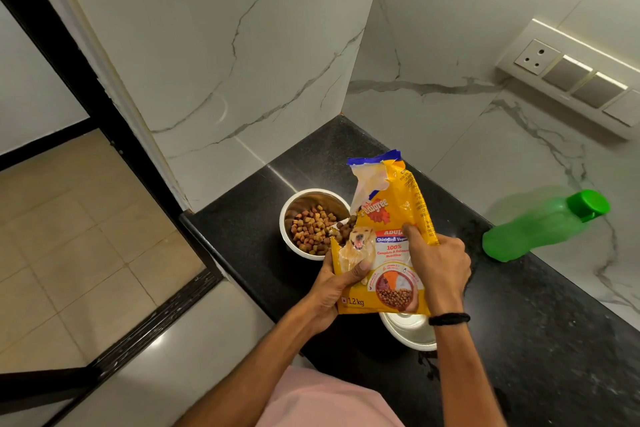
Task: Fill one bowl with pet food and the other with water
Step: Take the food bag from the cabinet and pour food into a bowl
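Pouring kibble (pixel 311 227): the Pedigree bag (pixel 384 253) is tilted, its torn corner over the steel bowl (pixel 283 218) at 10 o'clock. The left grip (pixel 341 282) curls round the bag's lower edge, thumb on the front. The right grip (pixel 438 262) pinches the 3 o'clock side. The film looks soft and slick and the load likely shifts, so hold low and mid-side. The second bowl (pixel 408 336) at 6 o'clock is mostly hidden under the bag. The green bottle (pixel 540 229) is at 3 o'clock, fill level unreadable.

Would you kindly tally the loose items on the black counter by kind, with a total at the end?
Bowls: 2, the kibble bowl and the near bowl, which is partly hidden under the bag
Pet food bag: 1
Green bottle: 1
Total: 4
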